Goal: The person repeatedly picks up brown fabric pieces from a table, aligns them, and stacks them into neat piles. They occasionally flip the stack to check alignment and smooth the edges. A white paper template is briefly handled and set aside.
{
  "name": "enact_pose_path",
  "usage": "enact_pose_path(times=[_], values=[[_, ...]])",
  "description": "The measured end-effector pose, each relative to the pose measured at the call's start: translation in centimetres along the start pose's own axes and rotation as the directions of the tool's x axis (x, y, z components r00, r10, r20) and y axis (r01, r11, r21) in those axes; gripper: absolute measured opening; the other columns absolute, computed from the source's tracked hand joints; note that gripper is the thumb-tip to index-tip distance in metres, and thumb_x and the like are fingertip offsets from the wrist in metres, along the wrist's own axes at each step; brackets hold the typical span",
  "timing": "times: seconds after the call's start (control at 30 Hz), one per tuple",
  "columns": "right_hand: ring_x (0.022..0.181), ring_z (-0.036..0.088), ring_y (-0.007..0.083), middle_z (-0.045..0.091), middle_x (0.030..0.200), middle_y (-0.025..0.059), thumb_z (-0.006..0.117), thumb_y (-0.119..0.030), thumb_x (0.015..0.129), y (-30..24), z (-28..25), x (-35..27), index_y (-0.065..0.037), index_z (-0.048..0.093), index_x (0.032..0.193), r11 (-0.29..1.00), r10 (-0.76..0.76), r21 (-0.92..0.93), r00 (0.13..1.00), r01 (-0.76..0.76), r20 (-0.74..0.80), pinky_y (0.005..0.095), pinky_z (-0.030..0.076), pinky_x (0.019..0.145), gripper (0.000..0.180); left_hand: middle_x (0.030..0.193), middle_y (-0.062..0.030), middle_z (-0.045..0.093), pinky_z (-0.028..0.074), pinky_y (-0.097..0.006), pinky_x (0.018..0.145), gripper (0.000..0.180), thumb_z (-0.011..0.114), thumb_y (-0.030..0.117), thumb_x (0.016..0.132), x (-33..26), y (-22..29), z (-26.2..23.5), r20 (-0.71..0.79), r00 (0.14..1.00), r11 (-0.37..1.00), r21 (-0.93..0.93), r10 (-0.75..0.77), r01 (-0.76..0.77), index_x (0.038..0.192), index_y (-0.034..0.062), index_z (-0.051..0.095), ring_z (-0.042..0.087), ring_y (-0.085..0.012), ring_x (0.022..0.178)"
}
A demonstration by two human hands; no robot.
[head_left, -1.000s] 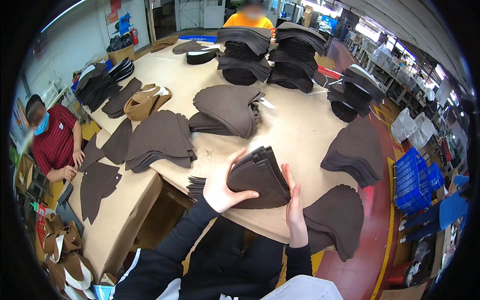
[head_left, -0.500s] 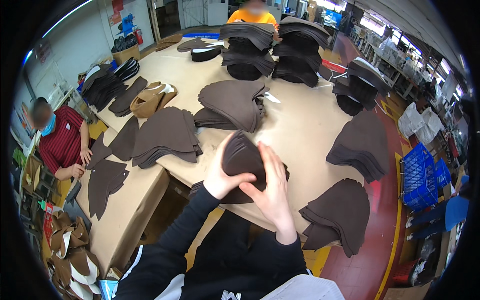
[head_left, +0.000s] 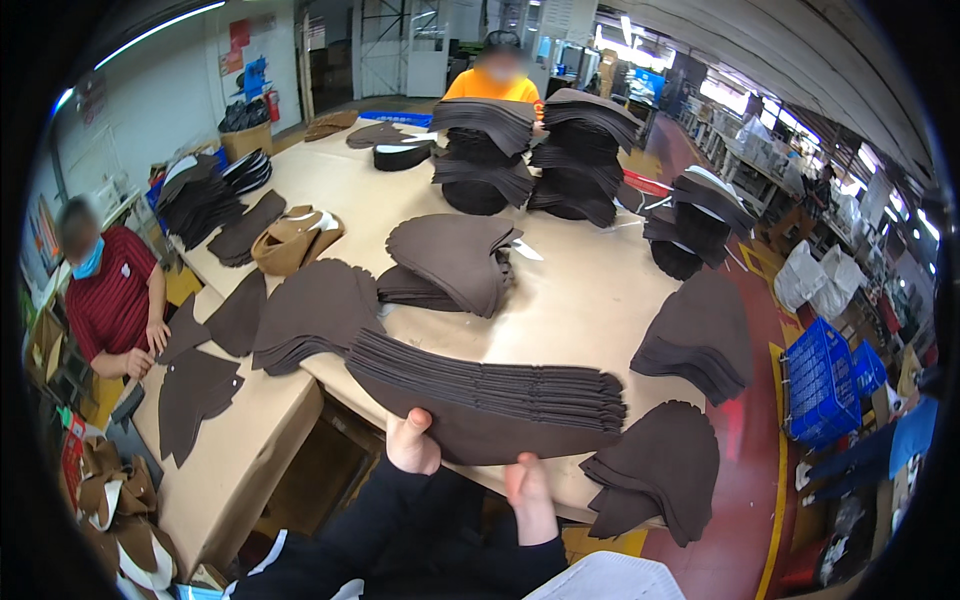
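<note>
— The stack of dark brown cut leather pieces: where is it?

— Held up over the near edge of the worktable, lying flat and wide, its layered edges facing the camera.

— And the hands?

— Both underneath it. The left hand is curled shut on the stack's lower left edge, fingers tucked under, thumb side showing. The right hand presses against the bottom edge near the middle; whether its fingers grip or only prop it up, I cannot tell.

— What lies around?

— A fanned brown pile at the left edge, a domed pile mid-table, another pile at the near right corner, and tall black stacks at the far end. A person in a red shirt sits beyond the left edge.
</note>
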State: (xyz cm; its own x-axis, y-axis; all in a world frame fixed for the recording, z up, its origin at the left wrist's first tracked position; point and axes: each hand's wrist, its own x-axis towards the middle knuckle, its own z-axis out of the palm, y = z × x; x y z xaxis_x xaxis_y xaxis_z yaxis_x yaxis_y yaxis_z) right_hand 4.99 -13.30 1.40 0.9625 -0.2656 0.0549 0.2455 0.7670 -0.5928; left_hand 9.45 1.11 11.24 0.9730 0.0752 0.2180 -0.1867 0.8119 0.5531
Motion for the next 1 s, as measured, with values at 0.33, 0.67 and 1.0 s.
enact_pose_path(times=[0.33,0.67,1.0], values=[[0.104,0.066,0.0254,0.066,0.117,0.0145,0.091,-0.003,0.061,-12.4,2.2,1.8,0.003,0.052,0.128,0.512,-0.230,-0.762,0.918,0.396,0.322,0.0352,0.054,0.090,0.077,0.149,-0.0161,0.042,0.023,-0.043,0.118,0.117,0.093,0.035,0.060,7.3,2.3,-6.1,0.698,0.695,0.338,0.705,-0.174,-0.624,0.152,0.0030,0.029,0.034,-0.0305,0.142],[0.088,0.067,0.0188,0.070,0.096,0.0139,0.089,-0.009,0.070,-8.8,1.3,0.2,0.005,0.056,0.111,0.296,-0.321,-0.937,0.943,0.187,0.087,0.0316,0.053,0.081,0.054,0.119,-0.0106,0.062,0.044,-0.031,0.100,0.067,0.083,0.005,0.075,4.4,-3.9,-9.4,0.298,0.878,0.728,0.681,-0.374,0.079,0.133,-0.0012,0.050,0.057,-0.0190,0.113],[0.087,0.072,0.0258,0.072,0.095,0.0183,0.087,-0.016,0.073,-9.0,-0.8,0.4,0.008,0.060,0.108,0.308,-0.223,-0.937,0.970,0.165,0.097,0.0348,0.055,0.077,0.050,0.113,-0.0086,0.067,0.047,-0.030,0.095,0.068,0.087,0.006,0.069,4.8,-1.9,-11.9,0.433,0.746,0.493,0.855,-0.506,-0.162,0.129,0.0001,0.057,0.060,-0.0150,0.108]])
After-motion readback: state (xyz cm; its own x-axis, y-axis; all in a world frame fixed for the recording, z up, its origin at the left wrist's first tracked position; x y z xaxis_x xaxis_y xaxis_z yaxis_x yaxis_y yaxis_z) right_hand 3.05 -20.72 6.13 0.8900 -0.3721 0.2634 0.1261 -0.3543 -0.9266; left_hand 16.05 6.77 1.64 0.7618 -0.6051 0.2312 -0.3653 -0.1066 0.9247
